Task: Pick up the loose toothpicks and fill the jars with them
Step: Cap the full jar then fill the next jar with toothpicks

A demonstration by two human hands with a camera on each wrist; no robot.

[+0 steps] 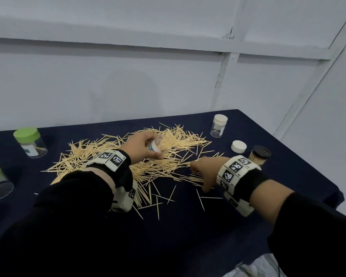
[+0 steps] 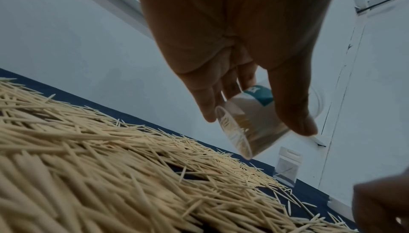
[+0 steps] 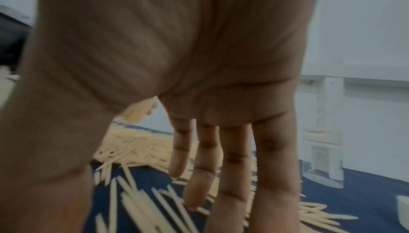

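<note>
Here the loose toothpicks (image 1: 128, 158) lie in a wide heap in the middle of the dark blue tablecloth (image 1: 288, 176), with some single ones scattered toward the near edge. Above the heap the left hand (image 1: 142, 145) holds a small clear jar (image 1: 161, 145) between the thumb and the fingers; the jar is tilted, its open mouth turned toward the right, and some toothpicks are already inside it. The right hand (image 1: 203, 172) is low at the right border of the heap, fingers straight and a little apart, the tips touching or almost touching the sticks; the right wrist view shows nothing caught between them.

In my judgement the step in hand is gathering: one jar is partly filled and the right hand is about to collect another bunch. The next move asks the fingers to rake several sticks together, align them, pinch them and bring them to the jar mouth, which should stay turned toward that hand.

Further out stand a jar with white lid (image 1: 219, 124), a loose white lid (image 1: 238, 146), a black-capped jar (image 1: 259, 155) full of toothpicks, and on the left two green-lidded jars (image 1: 29, 141), almost empty
</note>
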